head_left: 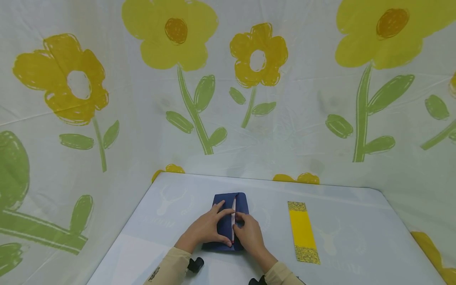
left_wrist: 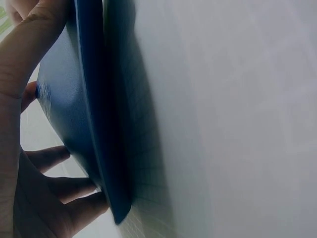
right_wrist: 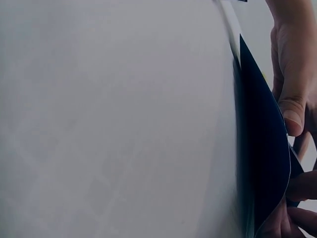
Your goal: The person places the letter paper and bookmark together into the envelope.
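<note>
A dark blue envelope (head_left: pixel 224 227) lies on the table, its long opening showing a white strip with red at both ends (head_left: pixel 233 221). Spread over its left part, my left hand (head_left: pixel 210 225) rests with fingers extended and the thumb near the lower end of the opening. My right hand (head_left: pixel 250 233) has its fingers bent and pinches the envelope's edge at the right side of the opening. In the left wrist view the blue envelope (left_wrist: pixel 64 84) is seen edge-on, slightly raised from the table, with fingers touching it. The right wrist view shows its dark bowed side (right_wrist: pixel 262 144).
A yellow strip with patterned ends (head_left: pixel 304 231) lies flat to the right of the envelope. The white table (head_left: pixel 142 253) carries faint deer-head prints. A flower-printed curtain (head_left: pixel 303 130) hangs behind the table and along its sides.
</note>
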A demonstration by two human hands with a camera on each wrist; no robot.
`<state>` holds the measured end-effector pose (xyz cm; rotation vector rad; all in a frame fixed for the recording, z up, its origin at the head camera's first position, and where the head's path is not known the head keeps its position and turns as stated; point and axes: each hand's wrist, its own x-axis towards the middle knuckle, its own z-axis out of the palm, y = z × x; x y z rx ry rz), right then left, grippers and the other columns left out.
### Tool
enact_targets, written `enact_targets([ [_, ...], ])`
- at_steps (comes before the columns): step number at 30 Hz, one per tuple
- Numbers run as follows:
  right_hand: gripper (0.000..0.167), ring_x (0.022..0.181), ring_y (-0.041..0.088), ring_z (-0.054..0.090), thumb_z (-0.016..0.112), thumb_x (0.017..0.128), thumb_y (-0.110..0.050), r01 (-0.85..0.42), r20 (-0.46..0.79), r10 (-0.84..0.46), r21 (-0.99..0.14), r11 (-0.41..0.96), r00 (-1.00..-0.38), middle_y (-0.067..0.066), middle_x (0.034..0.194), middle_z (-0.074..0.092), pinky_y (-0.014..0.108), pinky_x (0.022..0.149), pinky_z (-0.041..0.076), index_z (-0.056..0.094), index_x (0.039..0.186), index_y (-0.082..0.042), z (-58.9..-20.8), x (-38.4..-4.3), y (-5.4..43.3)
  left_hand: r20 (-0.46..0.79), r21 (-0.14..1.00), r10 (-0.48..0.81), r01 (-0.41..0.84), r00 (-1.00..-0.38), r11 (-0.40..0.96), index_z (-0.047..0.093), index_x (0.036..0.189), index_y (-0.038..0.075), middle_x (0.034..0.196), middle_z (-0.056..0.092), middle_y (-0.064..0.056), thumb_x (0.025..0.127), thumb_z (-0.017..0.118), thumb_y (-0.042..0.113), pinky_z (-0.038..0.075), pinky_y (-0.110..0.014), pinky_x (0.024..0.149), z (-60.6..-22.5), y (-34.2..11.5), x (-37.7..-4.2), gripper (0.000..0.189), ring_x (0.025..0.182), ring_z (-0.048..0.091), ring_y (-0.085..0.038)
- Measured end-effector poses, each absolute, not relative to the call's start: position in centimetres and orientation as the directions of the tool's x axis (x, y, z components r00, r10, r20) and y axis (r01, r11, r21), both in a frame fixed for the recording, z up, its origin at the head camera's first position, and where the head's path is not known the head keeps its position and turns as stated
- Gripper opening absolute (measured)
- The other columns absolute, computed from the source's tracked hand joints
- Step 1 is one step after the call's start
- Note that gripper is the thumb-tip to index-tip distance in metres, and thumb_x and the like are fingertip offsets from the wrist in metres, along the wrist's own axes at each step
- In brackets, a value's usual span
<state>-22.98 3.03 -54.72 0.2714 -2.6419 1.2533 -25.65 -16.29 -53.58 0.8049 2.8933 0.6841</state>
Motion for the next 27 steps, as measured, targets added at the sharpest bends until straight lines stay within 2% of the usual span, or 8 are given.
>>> enact_targets([
  [5,0.038,0.106,0.032,0.067,0.075,0.085,-0.006,-0.253,0.272,-0.064,-0.748,0.613,-0.96,0.01,0.104,0.072,0.051,0.091,0.053,0.068,0.122,0.002,-54.7,-22.9,3.4,0.053,0.43,0.503,0.475,-0.863,0.768,0.042,0.151,0.042,0.165,0.027,-0.016,0.062,0.083,0.073,0.05,-0.057,0.099,-53.7,-16.3,-25.7,0.103,0.135,0.049,-0.046],
  [18,0.041,0.076,0.011,0.057,0.074,0.086,-0.007,-0.233,0.285,-0.011,-0.76,0.606,-0.959,0.007,0.104,0.071,0.03,0.068,0.05,0.067,0.126,-0.001,-55.1,-23.4,4.7,0.03,0.431,0.496,0.459,-0.868,0.777,0.041,0.151,0.042,0.165,0.025,-0.016,0.062,0.084,0.072,0.048,-0.058,0.101,-53.4,-16.3,-25.7,0.103,0.139,0.044,-0.046],
  [27,0.044,0.069,0.007,0.054,0.076,0.085,-0.007,-0.219,0.29,0.013,-0.751,0.623,-0.957,0.007,0.102,0.071,0.024,0.061,0.046,0.065,0.128,0.0,-54.8,-23.5,5.4,0.017,0.431,0.49,0.449,-0.872,0.783,0.041,0.152,0.042,0.166,0.025,-0.015,0.063,0.083,0.073,0.048,-0.059,0.101,-53.2,-16.2,-25.6,0.103,0.139,0.045,-0.046],
])
